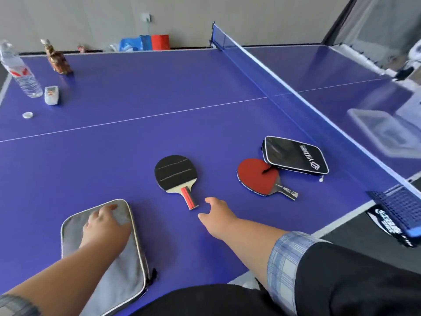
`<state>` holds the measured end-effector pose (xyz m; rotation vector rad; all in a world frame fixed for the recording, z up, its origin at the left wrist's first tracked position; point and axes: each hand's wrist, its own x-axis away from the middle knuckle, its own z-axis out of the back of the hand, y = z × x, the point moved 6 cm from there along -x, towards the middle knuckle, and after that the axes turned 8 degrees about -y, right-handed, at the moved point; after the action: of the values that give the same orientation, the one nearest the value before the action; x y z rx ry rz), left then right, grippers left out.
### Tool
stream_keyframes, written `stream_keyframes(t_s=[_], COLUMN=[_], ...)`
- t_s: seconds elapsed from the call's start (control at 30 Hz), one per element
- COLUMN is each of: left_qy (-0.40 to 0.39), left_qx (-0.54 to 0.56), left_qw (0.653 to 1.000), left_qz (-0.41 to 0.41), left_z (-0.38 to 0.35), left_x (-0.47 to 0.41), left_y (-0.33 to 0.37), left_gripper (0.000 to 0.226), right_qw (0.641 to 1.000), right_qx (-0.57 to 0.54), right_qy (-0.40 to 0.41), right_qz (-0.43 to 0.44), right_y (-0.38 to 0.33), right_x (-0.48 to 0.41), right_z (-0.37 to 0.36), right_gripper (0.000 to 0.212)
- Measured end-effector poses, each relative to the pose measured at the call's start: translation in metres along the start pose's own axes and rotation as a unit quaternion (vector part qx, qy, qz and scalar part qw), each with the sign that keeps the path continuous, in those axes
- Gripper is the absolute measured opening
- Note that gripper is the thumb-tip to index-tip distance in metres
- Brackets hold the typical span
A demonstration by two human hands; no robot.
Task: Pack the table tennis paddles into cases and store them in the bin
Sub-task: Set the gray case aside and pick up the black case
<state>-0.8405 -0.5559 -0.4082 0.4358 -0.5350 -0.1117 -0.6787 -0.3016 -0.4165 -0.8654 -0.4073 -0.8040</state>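
Paddles are lying mid-table: black paddle [175,173] centre, red paddle [258,175] right, touching a black case [296,155] whose white lettering is too blurred to read. Left hand [104,224] is pressing flat on the grey case [107,256] near left; right hand [216,215] is hovering spread beside the black paddle's handle.

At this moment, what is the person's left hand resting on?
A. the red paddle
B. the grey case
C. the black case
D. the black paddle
B: the left hand lies flat on the grey case at the near edge of the table, while the right hand is open, just short of the black paddle, touching nothing.
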Motion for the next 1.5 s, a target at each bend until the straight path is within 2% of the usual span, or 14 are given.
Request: stream_keyframes(t_s=[0.1, 0.27, 0.5, 0.63, 0.8, 0.93, 1.1, 1.2, 1.3, 1.5], left_qy=[-0.018, -0.060, -0.093, -0.122, -0.120, -0.147, -0.168, -0.161, -0.144, -0.119], left_qx=[-0.014, -0.012, -0.013, -0.011, -0.016, -0.008, -0.002, -0.006, -0.011, 0.055], left_qw=[0.996, 0.989, 0.983, 0.979, 0.982, 0.979, 0.979, 0.982, 0.983, 0.985], left_qz=[-0.082, -0.131, -0.158, -0.162, -0.145, -0.139, -0.116, -0.103, -0.110, -0.109], left_z=[-0.030, -0.096, -0.197, -0.243, -0.279, -0.301, -0.323, -0.327, -0.322, -0.286], left_x=[0.000, 0.003, 0.002, -0.006, -0.018, -0.040, -0.063, -0.066, -0.061, -0.046], left_y=[0.070, 0.172, 0.308, 0.382, 0.454, 0.489, 0.507, 0.503, 0.499, 0.483], left_gripper=[0.048, 0.039, 0.046, 0.050, 0.054, 0.057, 0.027, 0.019, 0.012, 0.020], right_qw=[0.997, 0.981, 0.969, 0.962, 0.951, 0.947, 0.941, 0.937, 0.929, 0.907], right_qx=[-0.040, -0.100, -0.130, -0.144, -0.187, -0.228, -0.283, -0.297, -0.327, -0.381], right_qy=[0.062, 0.158, 0.198, 0.213, 0.219, 0.186, 0.111, 0.112, 0.120, 0.150], right_qz=[-0.020, -0.052, -0.070, -0.089, -0.112, -0.129, -0.151, -0.146, -0.124, -0.098], right_y=[0.053, 0.150, 0.258, 0.306, 0.346, 0.365, 0.372, 0.373, 0.370, 0.349], right_x=[-0.001, -0.010, -0.056, -0.081, -0.106, -0.127, -0.154, -0.158, -0.159, -0.147], right_z=[0.062, 0.162, 0.278, 0.325, 0.366, 0.380, 0.381, 0.378, 0.375, 0.367], right_gripper=[0.058, 0.048, 0.043, 0.043, 0.043, 0.039, 0.026, 0.017, 0.025, 0.029])
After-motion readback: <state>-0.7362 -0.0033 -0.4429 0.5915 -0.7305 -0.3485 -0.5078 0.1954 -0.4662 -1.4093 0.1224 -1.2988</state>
